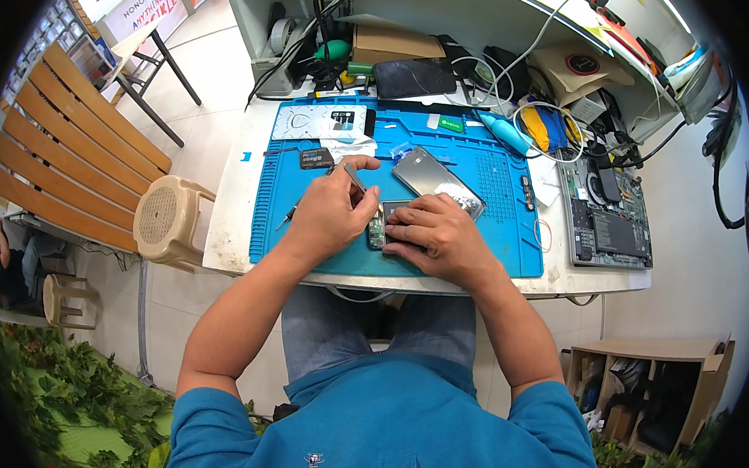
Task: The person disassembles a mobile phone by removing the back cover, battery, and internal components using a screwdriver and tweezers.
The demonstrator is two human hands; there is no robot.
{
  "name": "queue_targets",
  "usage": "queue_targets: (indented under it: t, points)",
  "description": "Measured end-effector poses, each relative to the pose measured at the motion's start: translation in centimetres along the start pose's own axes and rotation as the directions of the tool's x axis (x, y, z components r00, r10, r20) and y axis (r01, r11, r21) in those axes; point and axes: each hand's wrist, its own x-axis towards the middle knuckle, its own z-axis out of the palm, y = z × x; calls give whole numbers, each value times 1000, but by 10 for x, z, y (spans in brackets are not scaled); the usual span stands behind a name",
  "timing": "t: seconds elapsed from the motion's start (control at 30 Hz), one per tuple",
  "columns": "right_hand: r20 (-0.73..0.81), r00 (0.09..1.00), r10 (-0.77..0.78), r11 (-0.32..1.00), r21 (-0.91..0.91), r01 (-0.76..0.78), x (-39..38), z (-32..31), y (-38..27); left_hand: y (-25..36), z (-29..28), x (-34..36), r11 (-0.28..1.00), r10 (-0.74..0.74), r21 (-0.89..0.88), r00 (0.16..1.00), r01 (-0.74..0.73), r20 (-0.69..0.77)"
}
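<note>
Left grip: the left grip (pixel 327 211) held a slim grey tool (pixel 355 177), with thumb and forefinger curved and their tips apart, at the centre of the frame.
Right grip: the right grip (pixel 442 235) bent its fingers over the phone body; whether they clasped it or only rested there could not be told.
Phone body: the phone body (pixel 376 230), its green circuitry bare, lay at mid-frame, partly hidden by the right grip.
Mat: the blue mat (pixel 502 244) lay under the phone body on the white tabletop (pixel 230 233).
Silver panel: the silver panel (pixel 431 180) lay slantwise just above the right grip.
Black module: the black module (pixel 315 158) lay above the left grip.
Laptop: the laptop (pixel 620 230), its insides exposed, lay at the frame's right.
</note>
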Motion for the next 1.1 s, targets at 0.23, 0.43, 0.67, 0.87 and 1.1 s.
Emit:
queue_targets:
  t: [0.23, 0.43, 0.67, 0.87, 1.1]
  points:
    - [3, 1000, 2, 1000, 13, -2, 2, 0, 0, -1, -3, -1, 999, -51, -2, 999, 51, 0]
    - [-6, 1000, 0, 1000, 7, 0, 0, 0, 1, 1, 0, 0, 999, -35, -19, 999, 35, -5]
    - [-24, 1000, -3, 1000, 10, 3, -1, 2, 1, 1, -5, -2, 1000, 6, 22, 1000, -6, 13]
    - [-16, 1000, 3, 1000, 12, -3, -1, 2, 2, 3, -8, -3, 994, 42, 99, 999, -46, 33]
    - [-11, 1000, 10, 1000, 8, -10, 1, 1, 0, 4, -5, -2, 990, 67, 119, 997, -70, 29]
